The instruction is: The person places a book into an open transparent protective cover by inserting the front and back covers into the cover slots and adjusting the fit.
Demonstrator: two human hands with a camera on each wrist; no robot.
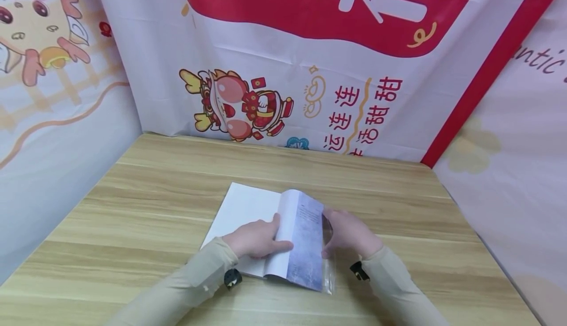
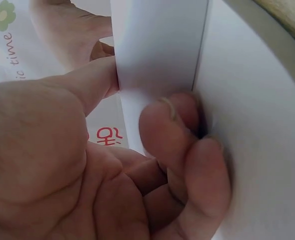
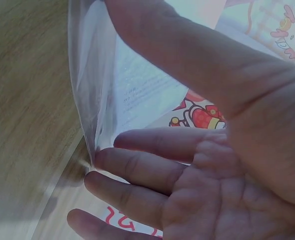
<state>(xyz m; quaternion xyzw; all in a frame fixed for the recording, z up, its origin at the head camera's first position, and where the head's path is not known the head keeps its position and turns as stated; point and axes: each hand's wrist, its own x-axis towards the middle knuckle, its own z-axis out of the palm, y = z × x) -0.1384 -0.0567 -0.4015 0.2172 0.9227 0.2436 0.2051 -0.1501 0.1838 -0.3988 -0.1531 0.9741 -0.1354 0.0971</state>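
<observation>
Pale wood grain runs across the bench (image 1: 390,193), and a book (image 1: 298,227) lies spread near its middle, with a blank white page (image 1: 252,205) to the left and a violet-blue page (image 1: 305,254) bearing a small block of dark print to the right. Between the two, the paper bulges up in a rounded fold (image 1: 288,208). The left hand (image 1: 257,237) reaches over the white page, its thumb and curled fingers holding that raised fold — a narrow grip, the fingertips close in by the gutter in the left wrist view. The right hand (image 1: 350,232) is at the book's outer right edge, its grip wide, thumb and fingers spread apart; in the right wrist view the fingers reach out nearly straight, and one fingertip touches the edge of a clear plastic cover (image 1: 328,277) — this juts out past the violet-blue page. Beige sleeves (image 1: 190,277) cover both arms, with a small black device (image 1: 232,277) by each wrist. Behind the bench hangs a white sheet (image 1: 164,94) with a red panel (image 1: 310,13) and a cartoon dragon (image 1: 230,104).
</observation>
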